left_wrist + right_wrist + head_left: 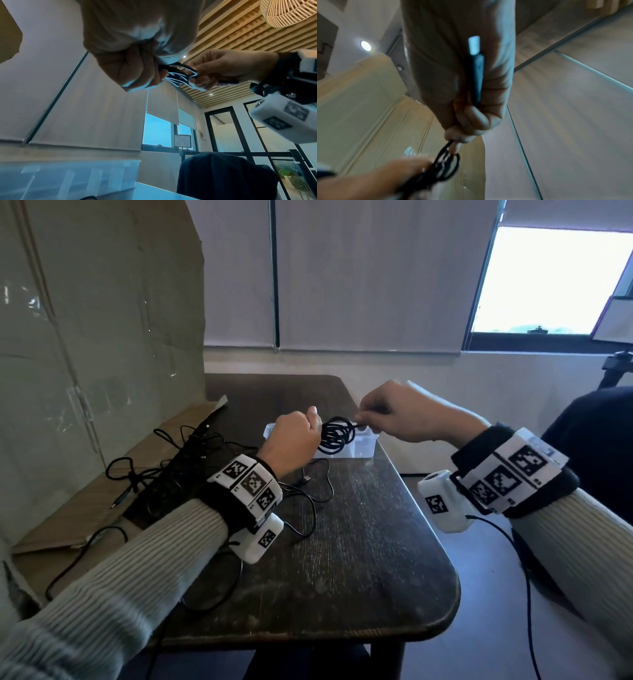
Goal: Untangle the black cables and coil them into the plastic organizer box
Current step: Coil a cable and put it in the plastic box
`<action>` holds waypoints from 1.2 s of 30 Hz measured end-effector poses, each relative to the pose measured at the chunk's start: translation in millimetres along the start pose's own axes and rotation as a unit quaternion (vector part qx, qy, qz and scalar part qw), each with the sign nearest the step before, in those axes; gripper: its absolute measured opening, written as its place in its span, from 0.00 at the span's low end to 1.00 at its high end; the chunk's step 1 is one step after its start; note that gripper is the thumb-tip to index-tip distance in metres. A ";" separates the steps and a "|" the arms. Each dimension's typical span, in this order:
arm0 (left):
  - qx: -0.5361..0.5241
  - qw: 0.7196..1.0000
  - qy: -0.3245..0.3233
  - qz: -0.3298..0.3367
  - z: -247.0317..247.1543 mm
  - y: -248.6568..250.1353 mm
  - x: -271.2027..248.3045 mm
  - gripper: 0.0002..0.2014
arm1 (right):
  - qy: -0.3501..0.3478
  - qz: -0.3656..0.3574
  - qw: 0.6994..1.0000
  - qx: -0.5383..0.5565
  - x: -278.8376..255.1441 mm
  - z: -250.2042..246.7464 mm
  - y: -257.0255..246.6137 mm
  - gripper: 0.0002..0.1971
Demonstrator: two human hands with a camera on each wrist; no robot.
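Note:
A black cable wound into a small coil (336, 436) hangs just above the clear plastic organizer box (363, 447) at the table's far side. My left hand (297, 436) grips the coil's left side in a closed fist. My right hand (387, 416) pinches the coil's right end, and the right wrist view shows a black USB plug (476, 70) lying along its palm. The left wrist view shows both hands on the coil (180, 74). A tangle of other black cables (178, 460) lies at the left on the table and cardboard.
A tall cardboard sheet (96, 337) stands along the left, with a flap lying flat on the table. Loose cable loops (308, 498) trail over the dark wooden table (359, 559) under my left wrist. A dark chair back (596, 446) is at the right.

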State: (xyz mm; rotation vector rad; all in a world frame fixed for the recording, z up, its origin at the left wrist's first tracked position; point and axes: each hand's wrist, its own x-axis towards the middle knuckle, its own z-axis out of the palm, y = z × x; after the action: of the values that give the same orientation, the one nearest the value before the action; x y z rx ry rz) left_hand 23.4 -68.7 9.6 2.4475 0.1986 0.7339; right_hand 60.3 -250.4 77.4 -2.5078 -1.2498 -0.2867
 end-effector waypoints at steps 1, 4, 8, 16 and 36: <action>0.008 1.000 -0.001 0.027 0.1 -0.1 -1.0 0.27 | 0.010 -0.018 1.000 0.010 1.3 -4.3 -0.4 0.10; -0.037 0.990 -0.070 0.118 -3.2 2.9 -5.6 0.28 | 0.062 -0.071 0.989 0.114 5.8 -10.2 -4.0 0.07; -0.155 0.969 -0.077 0.173 -6.5 11.9 -12.0 0.27 | 0.110 -0.084 0.961 0.238 17.4 -0.4 -8.1 0.05; -0.329 0.942 0.068 -0.013 -27.3 17.4 18.6 0.27 | 0.144 -0.030 0.967 0.208 25.6 49.0 -2.4 0.13; -0.127 0.938 0.061 0.318 -20.4 2.9 2.0 0.27 | 0.198 -0.256 0.944 -0.072 3.6 -0.1 -24.1 0.20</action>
State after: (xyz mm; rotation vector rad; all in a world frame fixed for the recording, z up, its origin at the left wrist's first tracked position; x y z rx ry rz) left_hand 13.9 -60.7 26.1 2.2093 -0.6364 1.1023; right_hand 43.1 -234.2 83.4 -2.0351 -1.7202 -0.9800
